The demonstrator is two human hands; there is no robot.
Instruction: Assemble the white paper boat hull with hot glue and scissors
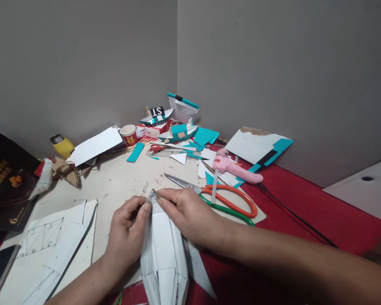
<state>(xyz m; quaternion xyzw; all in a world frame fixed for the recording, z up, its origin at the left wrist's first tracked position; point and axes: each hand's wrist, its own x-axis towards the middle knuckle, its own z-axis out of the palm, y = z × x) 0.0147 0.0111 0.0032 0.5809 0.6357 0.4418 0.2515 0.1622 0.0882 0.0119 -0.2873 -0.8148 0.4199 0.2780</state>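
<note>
A white cardboard model boat (163, 241) lies lengthwise in front of me, its narrow tip pointing away. Pencil lines and folded seams show along its panels. My left hand (131, 224) is closed at the left side of that tip, thumb and forefinger pinching it. From the right, my right hand (190, 214) pinches the same tip with thumb and fingertips. Large scissors (230, 210) with orange and green handles lie just beyond my right hand, blades pointing left. Behind them rests a pink glue gun (224, 164) with its black cord trailing right.
Two small model boats (178, 133) stand at the back near a red and white paper cup (128, 134). Teal and white card scraps (205, 135) lie around them. At left are a drawn paper sheet (44, 237), a yellow bottle (62, 146) and a black bag (9, 182).
</note>
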